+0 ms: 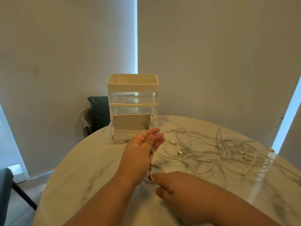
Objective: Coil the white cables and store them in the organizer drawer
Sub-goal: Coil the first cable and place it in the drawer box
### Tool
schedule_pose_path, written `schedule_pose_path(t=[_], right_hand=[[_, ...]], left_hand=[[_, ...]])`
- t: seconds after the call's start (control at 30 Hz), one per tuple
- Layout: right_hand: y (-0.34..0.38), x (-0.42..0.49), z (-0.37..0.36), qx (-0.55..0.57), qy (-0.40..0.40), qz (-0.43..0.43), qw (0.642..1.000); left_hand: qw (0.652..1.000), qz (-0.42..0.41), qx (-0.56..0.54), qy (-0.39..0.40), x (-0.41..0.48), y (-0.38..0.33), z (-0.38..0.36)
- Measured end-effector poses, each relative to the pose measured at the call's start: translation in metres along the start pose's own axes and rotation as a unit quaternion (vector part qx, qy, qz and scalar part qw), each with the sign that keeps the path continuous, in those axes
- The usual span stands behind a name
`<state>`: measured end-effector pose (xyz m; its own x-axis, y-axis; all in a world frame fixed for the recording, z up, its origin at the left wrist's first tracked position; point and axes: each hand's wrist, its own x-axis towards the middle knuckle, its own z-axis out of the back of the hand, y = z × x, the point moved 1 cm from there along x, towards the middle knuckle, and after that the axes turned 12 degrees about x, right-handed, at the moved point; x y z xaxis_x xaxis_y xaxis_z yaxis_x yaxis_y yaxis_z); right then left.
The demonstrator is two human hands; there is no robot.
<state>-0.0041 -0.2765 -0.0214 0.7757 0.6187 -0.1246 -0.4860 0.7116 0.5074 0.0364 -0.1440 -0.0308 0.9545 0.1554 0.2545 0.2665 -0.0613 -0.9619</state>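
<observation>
A tangle of white cables (211, 154) lies spread over the right half of the round marble table (91, 168). My left hand (143, 144) is raised palm up with fingers straight; two turns of a white cable (144, 134) loop over its fingers, and the thumb presses on them. That cable runs down to my right hand (166, 185), which pinches it just above the tabletop. The white and clear organizer (132, 98) stands at the table's far edge, its bottom drawer (128, 134) pulled out toward me, just beyond my left fingertips.
An open white cardboard box (130, 122) sits in the pulled-out drawer. A dark green cushioned chair (97, 111) stands behind the table at the left. Roller blinds cover the windows behind. A dark chair edge (4, 185) shows at the lower left.
</observation>
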Motion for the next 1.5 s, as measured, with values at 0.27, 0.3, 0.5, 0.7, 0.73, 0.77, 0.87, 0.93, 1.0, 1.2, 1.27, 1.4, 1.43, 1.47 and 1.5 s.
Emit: schedule_pose_path(t=[0.27, 0.3, 0.5, 0.7, 0.73, 0.77, 0.87, 0.93, 1.0, 1.2, 1.27, 1.4, 1.43, 1.47, 1.5], right_hand=[[-0.014, -0.003, 0.013, 0.053, 0.001, -0.039, 0.998], [-0.011, -0.001, 0.009, 0.099, 0.028, -0.031, 0.994], [-0.005, 0.007, -0.002, 0.306, -0.026, -0.079, 0.948], [-0.002, 0.013, -0.020, 0.506, -0.069, -0.089, 0.855], [-0.001, 0.015, -0.022, 0.537, -0.091, -0.080, 0.835], [0.000, 0.016, -0.023, 0.567, -0.113, -0.066, 0.813], [-0.003, 0.020, -0.023, 0.545, -0.180, -0.028, 0.819], [-0.004, 0.020, -0.020, 0.530, -0.223, -0.017, 0.818], [-0.007, 0.020, -0.018, 0.552, -0.252, -0.026, 0.794], [-0.010, 0.020, -0.016, 0.546, -0.266, -0.040, 0.794], [-0.010, 0.020, -0.015, 0.538, -0.278, -0.040, 0.795], [-0.017, 0.025, -0.015, 0.522, -0.281, -0.049, 0.804], [-0.019, 0.026, -0.017, 0.517, -0.274, -0.060, 0.809], [-0.020, 0.028, -0.019, 0.515, -0.262, -0.070, 0.813], [-0.020, 0.028, -0.022, 0.518, -0.249, -0.076, 0.815]], left_hand=[[0.999, -0.026, -0.008, -0.030, 0.000, 0.002, -0.001], [0.999, -0.031, -0.005, -0.035, 0.000, 0.003, -0.004], [0.999, -0.035, -0.017, -0.029, -0.001, 0.003, -0.007], [0.999, -0.041, -0.021, 0.003, -0.004, 0.000, -0.008], [0.999, -0.042, -0.016, 0.006, -0.004, 0.000, -0.008], [0.999, -0.042, -0.011, 0.009, -0.005, -0.001, -0.008], [0.999, -0.041, 0.012, 0.016, -0.008, -0.004, -0.007], [0.999, -0.042, 0.030, 0.009, -0.008, -0.005, -0.005], [0.997, -0.047, 0.056, -0.013, -0.007, -0.005, -0.002], [0.999, 0.017, -0.020, -0.025, -0.007, -0.007, -0.005], [0.999, 0.024, -0.023, -0.024, -0.007, -0.007, -0.004], [0.996, 0.036, -0.068, -0.036, -0.007, -0.009, -0.004], [0.992, 0.045, -0.108, -0.039, -0.007, -0.010, -0.006], [0.987, 0.054, -0.146, -0.038, -0.007, -0.013, -0.007], [0.982, 0.062, -0.175, -0.037, -0.007, -0.015, -0.006]])
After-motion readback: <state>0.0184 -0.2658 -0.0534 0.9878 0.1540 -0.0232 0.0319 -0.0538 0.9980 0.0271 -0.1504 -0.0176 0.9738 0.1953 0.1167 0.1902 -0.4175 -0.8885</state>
